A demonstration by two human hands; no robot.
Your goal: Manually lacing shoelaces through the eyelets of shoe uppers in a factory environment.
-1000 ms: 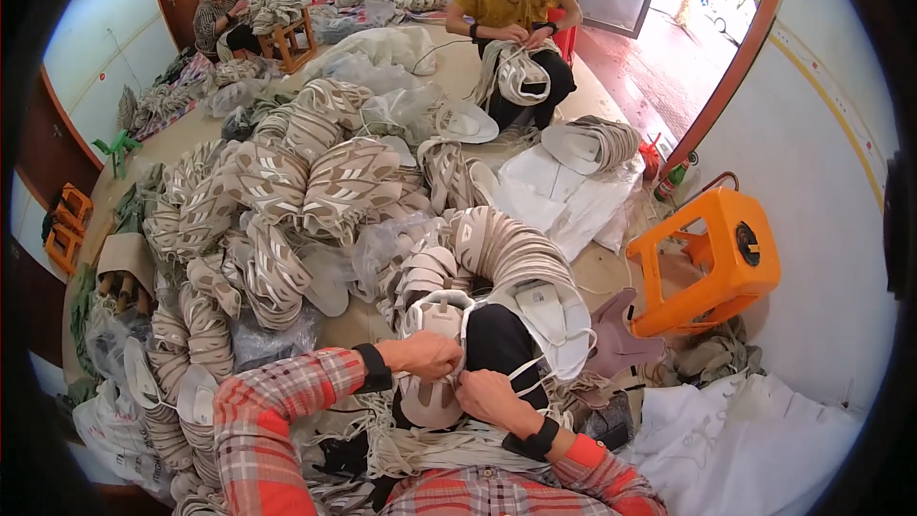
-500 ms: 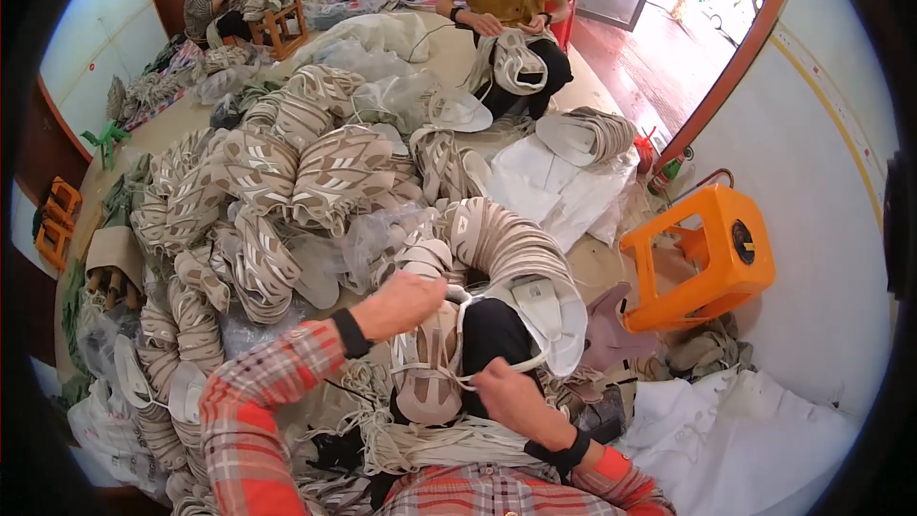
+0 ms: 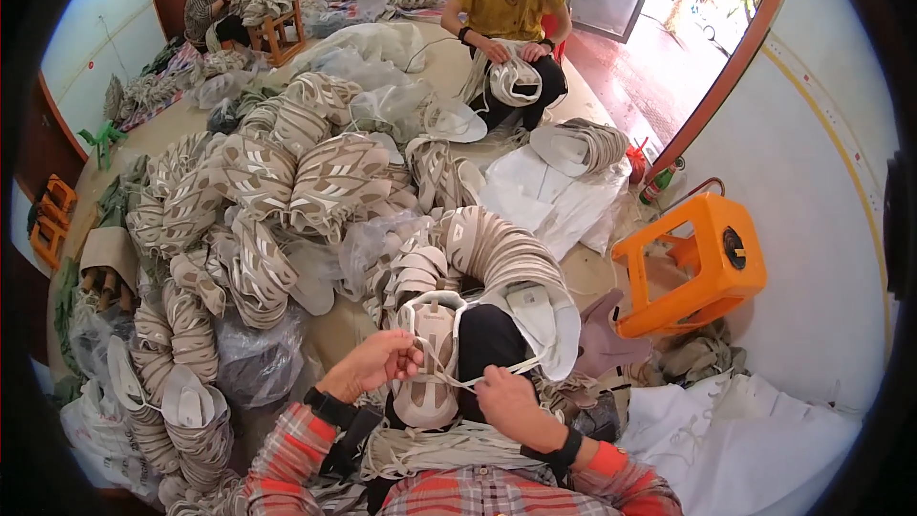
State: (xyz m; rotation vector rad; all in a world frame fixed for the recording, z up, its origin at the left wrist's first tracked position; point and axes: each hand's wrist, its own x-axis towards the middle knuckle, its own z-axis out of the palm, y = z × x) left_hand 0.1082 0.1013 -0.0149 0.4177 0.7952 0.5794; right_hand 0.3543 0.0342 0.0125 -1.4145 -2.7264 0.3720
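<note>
A beige and brown shoe upper point(image 3: 427, 403) lies over my lap with its toe toward me, partly threaded with a white shoelace point(image 3: 518, 367). My left hand point(image 3: 380, 361) is at the upper's left side, its fingertips pinched on one stretch of the lace. On the other side my right hand point(image 3: 516, 408) is closed on the lace, which runs taut across from the upper to its fingers. A loose part of the lace reaches right, over the end of a curved stack of nested uppers point(image 3: 506, 253). A bundle of loose laces point(image 3: 449, 449) lies across my lap.
Piles of nested uppers point(image 3: 253, 172) and plastic bags point(image 3: 258, 354) fill the floor at left. An orange stool point(image 3: 693, 263) lies tipped at right, near white sheeting point(image 3: 745, 440). Ahead, a person in a yellow shirt point(image 3: 506, 10) works on another upper. A green bottle point(image 3: 662, 182) stands by the doorway.
My left hand has come down and left from the upper's opening, uncovering it. My right hand has shifted slightly with the lace. The person ahead has lowered their head and moved their hands.
</note>
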